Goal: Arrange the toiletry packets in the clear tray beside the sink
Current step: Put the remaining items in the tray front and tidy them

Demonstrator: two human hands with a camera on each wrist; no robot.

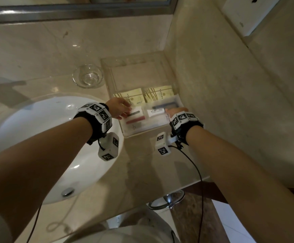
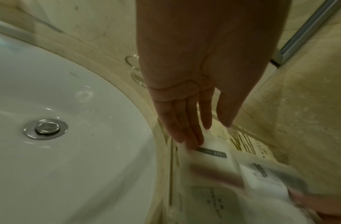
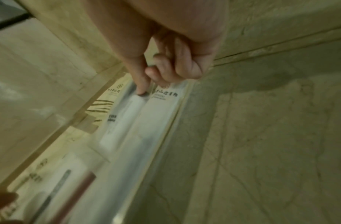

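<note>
Two bare forearms reach out from the bottom of the head view, each with a strap of black-and-white marker blocks at the wrist, and both hands work in the near end of the clear tray [image 1: 125,135], which sits on the marble tabletop [image 1: 142,163] just right of the white sink [image 1: 37,130], pushed into the corner by the wall. The left hand [image 1: 120,107] lies flat with fingers straight, its fingertips [image 2: 192,144] resting on a white packet [image 1: 135,112] above a dark red stick-shaped item [image 1: 135,119]. The right hand [image 1: 175,110] has its index finger [image 3: 141,89] extended, pressing down on a narrow white packet [image 3: 123,115], the other fingers curled in with nothing in them. Two gold sachets [image 1: 153,95] lie side by side farther back in the tray. A glass bowl [image 1: 88,78] stands just left of the tray's far end.
</note>
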